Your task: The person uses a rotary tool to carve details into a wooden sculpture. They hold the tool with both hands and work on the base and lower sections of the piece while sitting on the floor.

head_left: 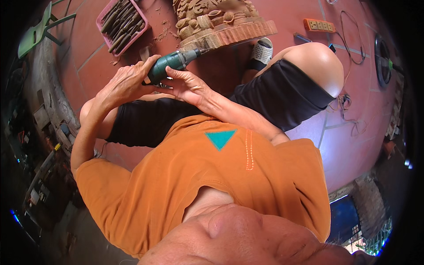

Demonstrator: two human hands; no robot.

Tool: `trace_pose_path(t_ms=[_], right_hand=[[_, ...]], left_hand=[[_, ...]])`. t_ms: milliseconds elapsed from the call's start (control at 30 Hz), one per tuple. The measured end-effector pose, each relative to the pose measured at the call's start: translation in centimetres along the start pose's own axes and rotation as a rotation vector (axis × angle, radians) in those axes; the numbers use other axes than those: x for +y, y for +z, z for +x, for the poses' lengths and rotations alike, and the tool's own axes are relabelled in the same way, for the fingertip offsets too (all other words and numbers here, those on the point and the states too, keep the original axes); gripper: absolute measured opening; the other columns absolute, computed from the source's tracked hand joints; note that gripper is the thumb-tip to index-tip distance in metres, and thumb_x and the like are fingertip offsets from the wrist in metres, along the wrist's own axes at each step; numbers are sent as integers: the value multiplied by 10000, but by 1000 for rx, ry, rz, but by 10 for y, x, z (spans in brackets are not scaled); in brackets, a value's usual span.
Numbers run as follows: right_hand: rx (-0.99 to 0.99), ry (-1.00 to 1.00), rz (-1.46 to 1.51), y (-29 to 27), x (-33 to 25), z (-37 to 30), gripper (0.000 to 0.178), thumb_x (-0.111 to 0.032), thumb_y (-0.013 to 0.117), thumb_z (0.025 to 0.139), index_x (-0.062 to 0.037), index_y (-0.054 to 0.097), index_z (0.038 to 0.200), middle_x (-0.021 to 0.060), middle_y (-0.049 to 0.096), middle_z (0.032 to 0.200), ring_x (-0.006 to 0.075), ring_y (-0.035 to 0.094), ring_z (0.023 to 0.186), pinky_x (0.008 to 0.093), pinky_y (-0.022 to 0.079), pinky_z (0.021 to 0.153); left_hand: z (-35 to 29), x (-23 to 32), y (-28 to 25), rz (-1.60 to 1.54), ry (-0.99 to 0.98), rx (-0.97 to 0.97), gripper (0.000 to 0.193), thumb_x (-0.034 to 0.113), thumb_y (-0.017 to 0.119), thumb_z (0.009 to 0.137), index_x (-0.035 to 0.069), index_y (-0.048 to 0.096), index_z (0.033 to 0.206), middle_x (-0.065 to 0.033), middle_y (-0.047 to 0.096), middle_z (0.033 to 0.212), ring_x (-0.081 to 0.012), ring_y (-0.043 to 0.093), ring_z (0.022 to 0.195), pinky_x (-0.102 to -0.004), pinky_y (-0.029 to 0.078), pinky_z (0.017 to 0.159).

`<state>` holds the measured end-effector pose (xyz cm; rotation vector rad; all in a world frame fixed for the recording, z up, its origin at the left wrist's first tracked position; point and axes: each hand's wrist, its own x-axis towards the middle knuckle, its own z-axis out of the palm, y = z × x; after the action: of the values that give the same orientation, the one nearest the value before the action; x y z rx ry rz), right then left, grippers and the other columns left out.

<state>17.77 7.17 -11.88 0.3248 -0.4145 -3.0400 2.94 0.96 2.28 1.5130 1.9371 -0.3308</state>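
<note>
A green die grinder (170, 67) with a grey collar and a thin bit is held at a slant in front of my lap. Around its rear end my left hand (128, 81) is closed. Lower on the body, my right hand (190, 87) grips it with the thumb pressed along the side; its other fingers are partly hidden. The bit points right, close to the lower edge of a carved wooden piece (221, 24) with a rough, reddish base. Whether the bit touches the wood I cannot tell.
A pink basket (143, 26) of wooden-handled tools stands left of the carving, wood chips beside it. At far left is a green plastic chair (33, 37). An orange power strip (319, 25) and cables lie on the red tiles at right. A white clog (263, 53) is below the carving.
</note>
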Motion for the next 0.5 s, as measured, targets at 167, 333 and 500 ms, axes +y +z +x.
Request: trace_pose_path(t_ms=[167, 333, 500], right_hand=[[31, 0, 38, -10, 3, 6, 418, -137, 732, 850, -60, 546, 1216, 114, 596, 1175, 271, 559, 1156, 545, 423, 1038], [31, 9, 71, -15, 4, 8, 408, -119, 716, 860, -67, 550, 1229, 113, 600, 1184, 261, 561, 1155, 535, 420, 1038], [12, 17, 97, -20, 6, 12, 390, -101, 701, 869, -69, 556, 1229, 114, 609, 1184, 254, 562, 1159, 522, 411, 1050]], left_hand=[[0, -3, 12, -46, -15, 48, 740, 236, 728, 773, 126, 360, 1405, -208, 613, 929, -400, 632, 835, -467, 488, 711], [1, -2, 16, -69, -29, 58, 763, 228, 725, 773, 155, 344, 1430, -195, 601, 931, -398, 628, 843, -470, 486, 710], [2, 0, 13, -46, -41, 36, 779, 246, 735, 773, 160, 341, 1440, -188, 599, 939, -390, 629, 847, -471, 487, 706]])
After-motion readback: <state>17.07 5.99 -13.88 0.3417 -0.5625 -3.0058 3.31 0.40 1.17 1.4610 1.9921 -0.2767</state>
